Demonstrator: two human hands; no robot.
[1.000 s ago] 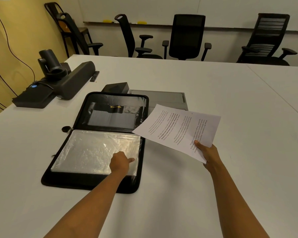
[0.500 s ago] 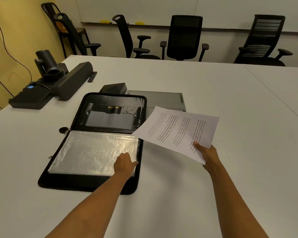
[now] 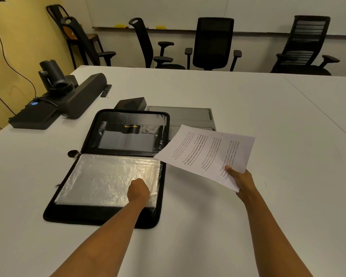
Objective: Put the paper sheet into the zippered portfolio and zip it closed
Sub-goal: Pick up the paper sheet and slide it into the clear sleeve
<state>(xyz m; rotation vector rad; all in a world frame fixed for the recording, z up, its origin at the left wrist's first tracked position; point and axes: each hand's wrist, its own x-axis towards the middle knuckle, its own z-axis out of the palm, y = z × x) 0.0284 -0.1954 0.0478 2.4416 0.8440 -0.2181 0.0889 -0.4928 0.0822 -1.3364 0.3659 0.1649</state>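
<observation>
The zippered portfolio [image 3: 68,213] lies open and flat on the bench [image 3: 288,186], its zipper pull [image 3: 73,153] off to the far left of the left hand, by the spine. The left hand [image 3: 138,189] rests knuckles-up on the clear sleeves [image 3: 104,176] near their right edge. Its fingers are curled under, and I cannot tell whether they pinch a sleeve edge or only press. As I judge it, that hand should raise one sleeve edge so that a mouth opens toward the right hand, while holding the stack from sliding. The paper sheet [image 3: 206,154] hangs in the air between the hands, its left corner just over the portfolio's right edge. The right hand [image 3: 240,180] pinches its near corner, thumb on top. The sheet wants levelling and feeding in edge-first and slowly, lest it buckle. Hidden are the left fingertips, the right fingers beneath the sheet, which side of the sleeves opens, and whether one sheet or several is held.
</observation>
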